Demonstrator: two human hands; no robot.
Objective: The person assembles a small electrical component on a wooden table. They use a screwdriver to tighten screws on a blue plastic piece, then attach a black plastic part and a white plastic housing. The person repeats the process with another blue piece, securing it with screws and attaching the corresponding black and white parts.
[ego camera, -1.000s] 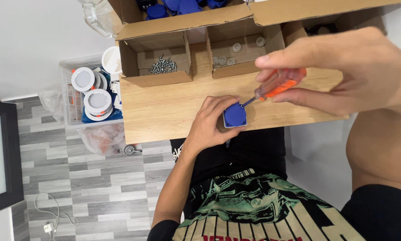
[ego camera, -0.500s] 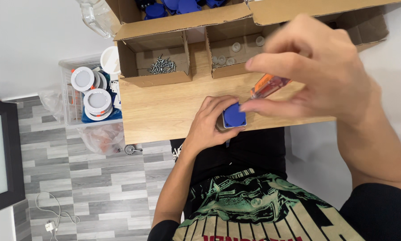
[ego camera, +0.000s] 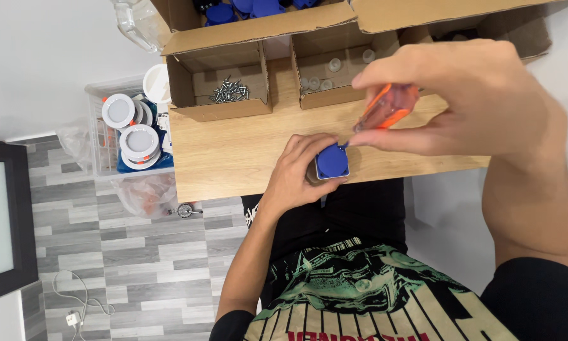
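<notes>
Blue square plastic part [ego camera: 332, 161] clamped in left hand [ego camera: 299, 173] grip on wooden tabletop [ego camera: 233, 151], right hand [ego camera: 467, 104] pinching translucent orange screwdriver [ego camera: 385, 107]

The tabletop [ego camera: 246, 158] is light wood with a straight front edge, standing against a plain white wall [ego camera: 44, 57]. The floor [ego camera: 126, 252] is laid in grey wood-look planks of mixed shades; a white cable with a plug [ego camera: 75, 309] lies on it near the lower left. A dark-framed panel with a pale green-white face [ego camera: 0, 221] stands at the left edge, under even, diffuse lighting.
</notes>
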